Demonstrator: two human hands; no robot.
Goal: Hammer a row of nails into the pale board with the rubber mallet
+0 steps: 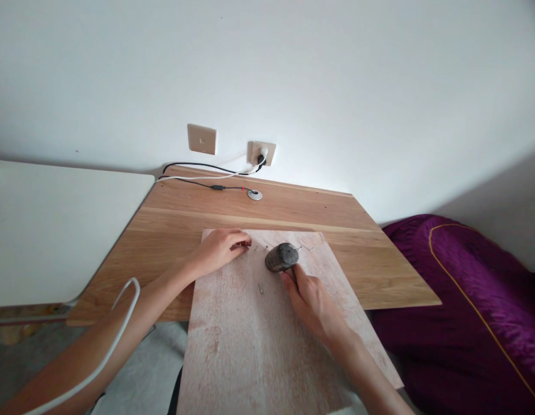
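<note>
My right hand [312, 297] is closed round the handle of a mallet [282, 257] with a thick, dark grey head. The mallet head is over the upper part of a pale, worn wooden board [236, 357]. At the board's far left, my left hand [224, 246] rests with its fingers curled and thumb drawn in. What those fingers hold, if anything, is too small to make out. One loose nail [261, 287] lies below the mallet head. Several small nails [266, 248] show between my left hand and the mallet, with others to the mallet's right.
The board lies on a wooden table [379, 276] against a white wall. Cables run from a wall socket [262, 153] past a round metal grommet [254, 195]. A white tabletop [68, 230] adjoins at left, purple cloth [466, 300] at right. A white cable [116, 346] crosses my left forearm.
</note>
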